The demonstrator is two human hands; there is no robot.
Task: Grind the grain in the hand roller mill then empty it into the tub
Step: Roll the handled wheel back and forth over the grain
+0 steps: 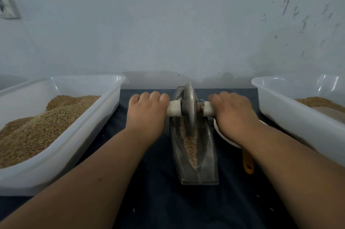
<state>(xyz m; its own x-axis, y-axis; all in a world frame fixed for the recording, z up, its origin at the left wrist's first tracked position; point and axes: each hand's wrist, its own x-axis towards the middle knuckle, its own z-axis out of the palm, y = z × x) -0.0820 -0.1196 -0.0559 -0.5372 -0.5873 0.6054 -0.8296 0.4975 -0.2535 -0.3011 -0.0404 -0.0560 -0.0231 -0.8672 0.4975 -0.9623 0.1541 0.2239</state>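
The hand roller mill is a boat-shaped metal trough (205,161) lying lengthwise on the dark cloth, with a metal disc wheel (189,106) standing in its far end. Crushed grain (190,144) lies along the trough's groove, nearer me than the wheel. A white-wrapped axle (174,110) runs through the wheel. My left hand (147,111) grips the axle left of the wheel. My right hand (233,111) grips it on the right. A white tub (104,105) heaped with brown grain (37,131) stands at the left. A second white tub (291,116) at the right holds a lower layer of grain.
A white bowl (223,135) lies under my right forearm, beside the trough. An orange handle (248,163) sticks out toward me below it. A pale blue wall (168,23) rises right behind the table. Dark cloth (168,206) covers the table between the tubs.
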